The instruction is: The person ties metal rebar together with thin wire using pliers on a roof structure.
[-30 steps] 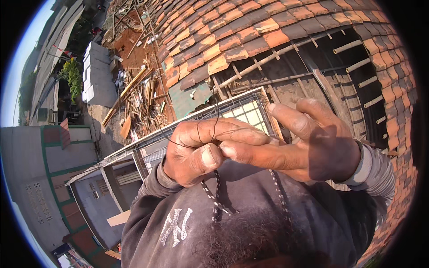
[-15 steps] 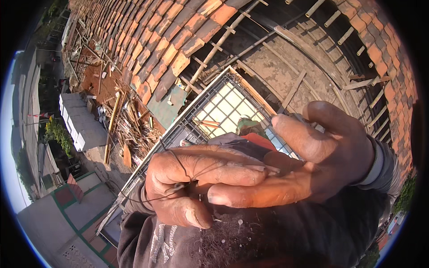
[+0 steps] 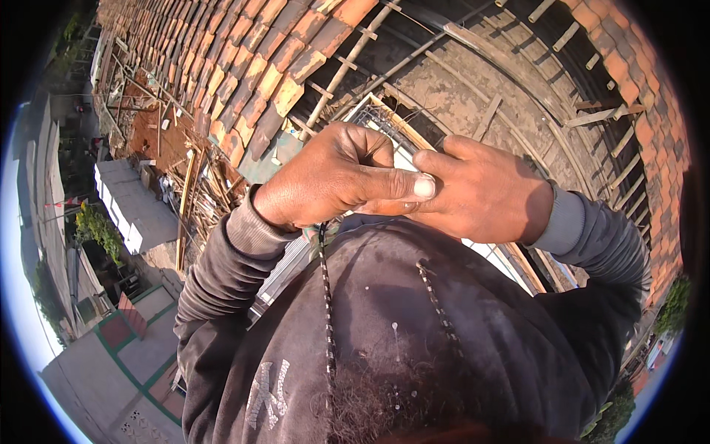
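Note:
My left hand (image 3: 340, 177) and my right hand (image 3: 484, 189) meet in front of my chest, above a dark hooded top (image 3: 384, 296). Closed, the left hand presses its thumb tip against the fingers of the right. The right hand's fingers are curled inward and touch the left hand. Whatever lies between the fingertips is hidden; the thin wire seen earlier cannot be made out. Just beyond my hands, partly covered by them, is a steel rebar grid (image 3: 379, 117) within a wooden formwork edge (image 3: 407, 124).
Clay roof tiles (image 3: 244, 66) slope away at the far left, with more tiles (image 3: 647, 118) at the right. Between them lies an opened roof section with bare battens (image 3: 566, 37) and a long timber (image 3: 510, 63). Scrap wood (image 3: 200, 185) and a grey block-like structure (image 3: 129, 196) are below left.
Both hands have moved farther from my body and turned so their backs show. The wire looping from my left hand is out of sight. The left fingers have curled, and the right fingers have closed in.

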Demonstrator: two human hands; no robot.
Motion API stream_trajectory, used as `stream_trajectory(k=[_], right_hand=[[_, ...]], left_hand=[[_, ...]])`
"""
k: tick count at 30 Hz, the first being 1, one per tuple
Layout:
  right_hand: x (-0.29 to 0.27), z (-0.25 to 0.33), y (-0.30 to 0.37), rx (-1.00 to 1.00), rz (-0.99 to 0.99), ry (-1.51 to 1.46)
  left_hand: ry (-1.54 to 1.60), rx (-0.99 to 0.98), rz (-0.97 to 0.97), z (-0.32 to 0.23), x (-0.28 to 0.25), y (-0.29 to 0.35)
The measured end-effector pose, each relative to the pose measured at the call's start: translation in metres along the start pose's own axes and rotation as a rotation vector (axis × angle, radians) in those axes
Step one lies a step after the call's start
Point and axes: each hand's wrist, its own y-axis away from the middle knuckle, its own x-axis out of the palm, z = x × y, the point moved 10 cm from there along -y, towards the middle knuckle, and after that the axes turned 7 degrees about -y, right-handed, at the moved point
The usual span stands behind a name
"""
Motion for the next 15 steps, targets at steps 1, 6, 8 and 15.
stream_trajectory(k=[1, 6, 8, 15], right_hand=[[0.001, -0.004, 0.003, 0.019, -0.012, -0.015], [0.015, -0.024, 0.026, 0.040, 0.003, -0.007], [0.019, -0.033, 0.035, 0.031, 0.012, -0.004], [0.024, -0.068, 0.063, 0.060, -0.026, -0.059]], left_hand=[[-0.039, -0.040, -0.001, 0.003, 0.000, -0.005], [0.196, 0.038, 0.011, 0.011, 0.006, -0.010], [0.138, 0.018, -0.041, 0.009, 0.007, -0.022], [0.106, -0.021, -0.103, 0.006, 0.016, -0.066]])
